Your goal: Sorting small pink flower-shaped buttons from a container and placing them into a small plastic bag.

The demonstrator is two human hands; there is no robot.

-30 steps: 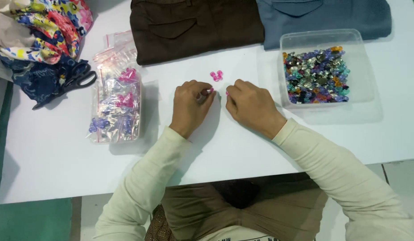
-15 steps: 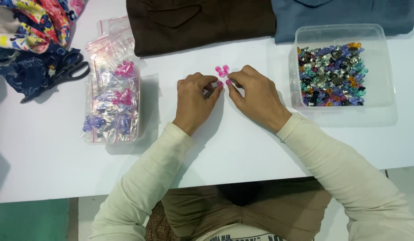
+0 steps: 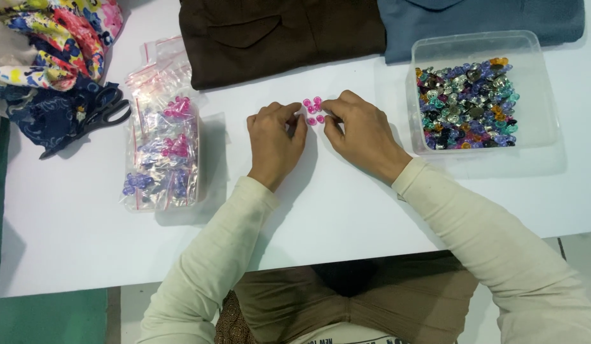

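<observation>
Head view: one view only.
Landmark: clear tub (image 3: 549, 89) of mixed buttons.
Pink buttons (image 3: 312, 110): small cluster on table, well left of tub.
Left hand (image 3: 276, 141): fingers curled, tips beside cluster; grip unclear.
Right hand (image 3: 361, 132): fingertips pinching at cluster.
Progress: few set out; tub mostly unsorted.
Bagged buttons (image 3: 160, 153): far left of tub.

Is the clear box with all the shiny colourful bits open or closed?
Open. The clear plastic box has no lid on it, and the pile of colourful small pieces inside shows uncovered, filling its left part.
</observation>
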